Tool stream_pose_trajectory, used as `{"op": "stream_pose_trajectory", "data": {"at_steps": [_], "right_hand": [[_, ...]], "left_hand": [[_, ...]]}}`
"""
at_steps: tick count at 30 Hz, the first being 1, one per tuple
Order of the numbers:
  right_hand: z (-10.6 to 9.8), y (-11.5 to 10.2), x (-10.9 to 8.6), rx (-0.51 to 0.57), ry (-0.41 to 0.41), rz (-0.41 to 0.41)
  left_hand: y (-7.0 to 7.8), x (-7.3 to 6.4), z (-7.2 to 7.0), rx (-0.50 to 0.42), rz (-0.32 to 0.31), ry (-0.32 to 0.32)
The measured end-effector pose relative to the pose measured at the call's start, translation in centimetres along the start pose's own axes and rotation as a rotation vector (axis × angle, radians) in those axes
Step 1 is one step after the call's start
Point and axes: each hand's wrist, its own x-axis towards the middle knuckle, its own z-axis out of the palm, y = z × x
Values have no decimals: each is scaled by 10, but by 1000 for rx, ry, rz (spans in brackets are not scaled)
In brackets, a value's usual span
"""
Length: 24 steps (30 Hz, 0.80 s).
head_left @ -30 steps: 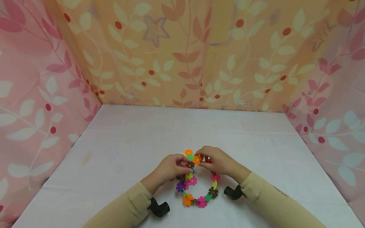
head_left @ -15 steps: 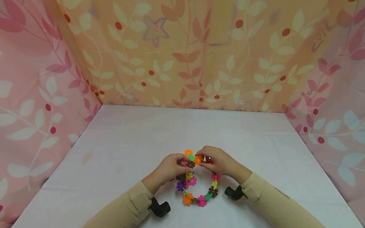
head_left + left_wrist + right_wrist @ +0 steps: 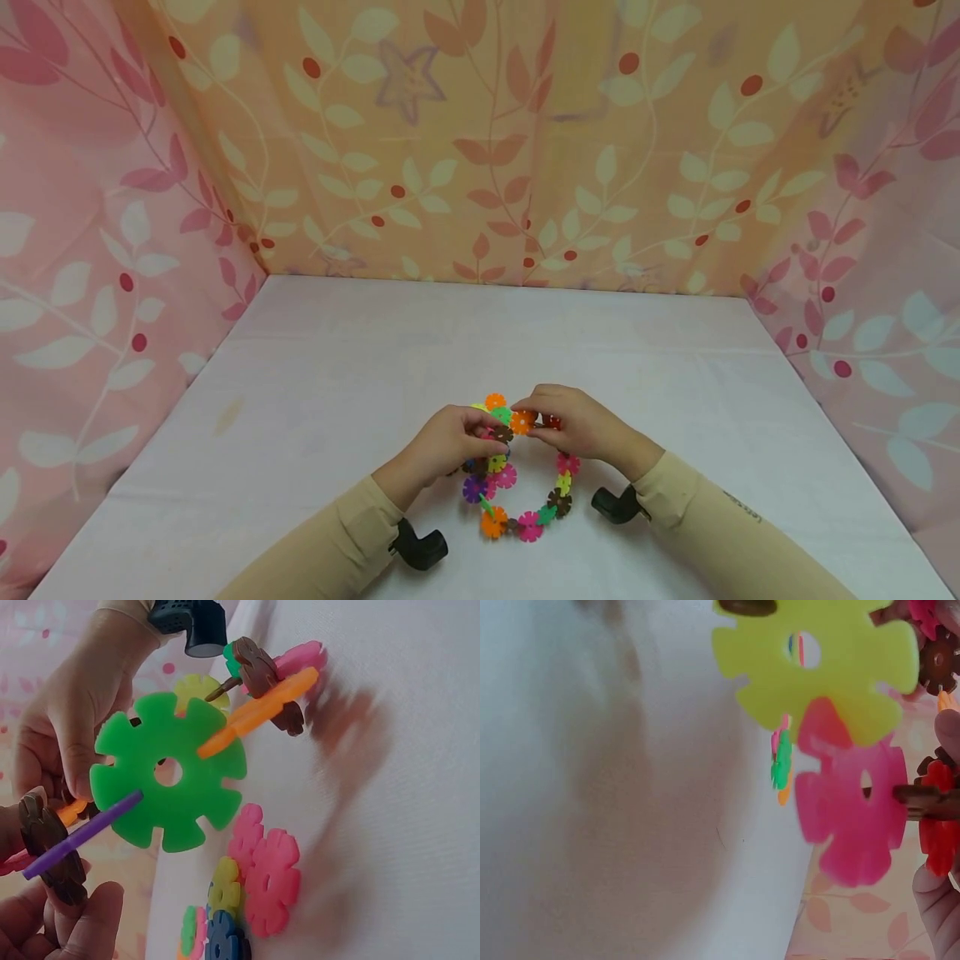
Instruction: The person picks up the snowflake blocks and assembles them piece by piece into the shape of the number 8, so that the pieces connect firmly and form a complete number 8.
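A chain of colorful notched plastic discs, interlocking like flowers, hangs in a loop between my hands, with a pink disc (image 3: 530, 527) near its bottom. My left hand (image 3: 446, 442) pinches a brown disc (image 3: 500, 433) at one end. Close beside it, my right hand (image 3: 573, 421) grips the chain by a red disc (image 3: 937, 817), with an orange disc (image 3: 522, 422) just before its fingertips. Whether the brown and orange discs touch cannot be told. In the left wrist view a green disc (image 3: 202, 825) joins a purple disc (image 3: 82, 836) and an orange one.
More discs lie on the white table (image 3: 360, 350) beneath and behind my left hand, including a pink disc (image 3: 272, 881) and a blue disc (image 3: 223, 937). Black wrist cameras (image 3: 420, 546) hang under both forearms. Patterned curtains (image 3: 495, 150) enclose the back and sides.
Both hands stay nearly in place. The lower part of the loop has shifted very slightly up and left, and the orange disc by my right fingertips has moved a touch to the right.
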Motion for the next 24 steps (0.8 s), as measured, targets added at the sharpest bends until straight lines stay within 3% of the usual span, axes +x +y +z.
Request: {"op": "stream_pose_trajectory", "data": {"at_steps": [19, 24], "right_hand": [[-2, -1, 1, 14, -15, -22], [-1, 1, 1, 23, -16, -63]], "left_hand": [[4, 1, 2, -7, 1, -21], [2, 2, 1, -9, 11, -45]]}}
